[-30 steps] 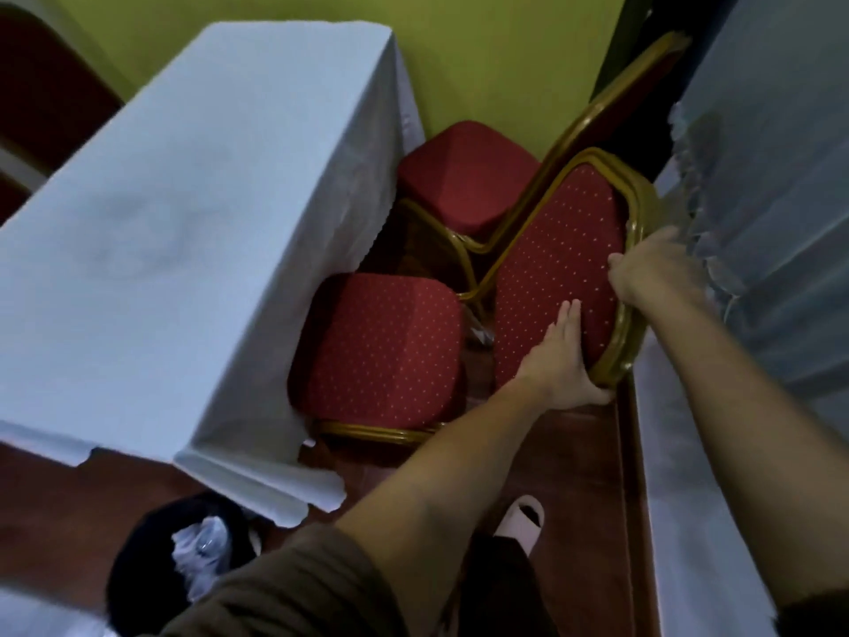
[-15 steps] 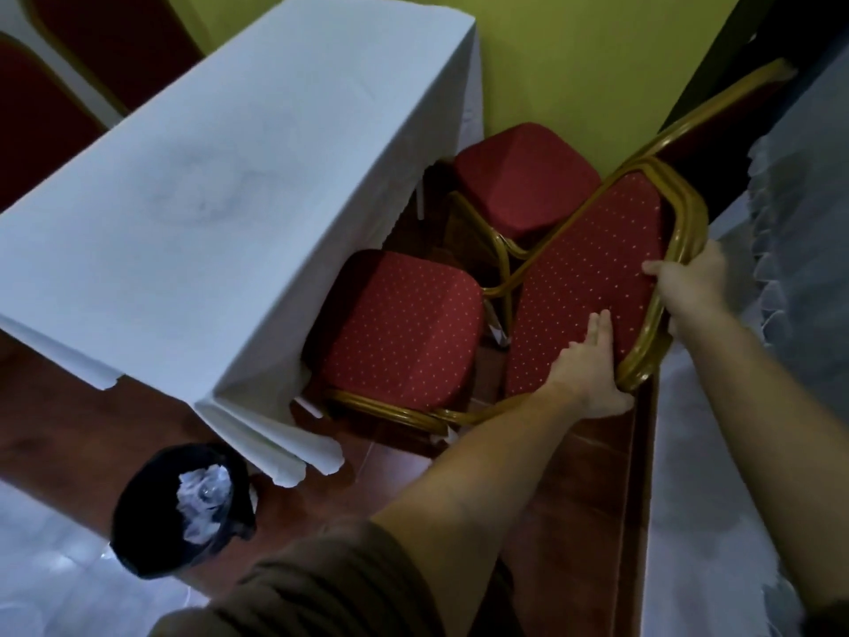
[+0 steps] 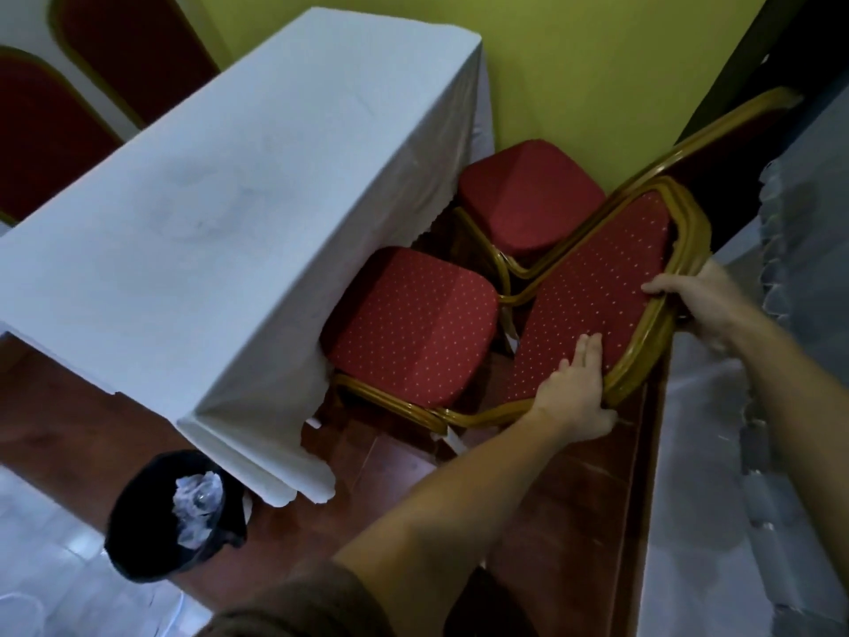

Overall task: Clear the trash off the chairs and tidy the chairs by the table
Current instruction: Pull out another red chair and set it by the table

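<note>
— Chairs first: where do they stand, relative to the table point(image 3: 193, 213)?

— Two red chairs are at the table's long side, next to the white cloth. The nearer chair point(image 3: 413, 324) has its seat partly under the cloth edge, and the far chair point(image 3: 528, 200) is in the corner by the green wall. Both seats look free of trash. A black bin point(image 3: 138, 540) with crumpled plastic inside stands near the table's corner.

— And the hands?

— Both are on the backrest point(image 3: 592, 301) of the nearer chair. The backrest leans away from the table, towards the person. The left hand point(image 3: 574, 397) is closed around the lower gold frame, fingers flat on the red fabric. The right hand point(image 3: 703, 305) is clamped on the upper right rim, so it is the farther one.

— So the next move depends on what?

— I think on the direction: the table lies to the left of both hands, so the push should go left, straight, to bring the seat under the cloth.
</note>
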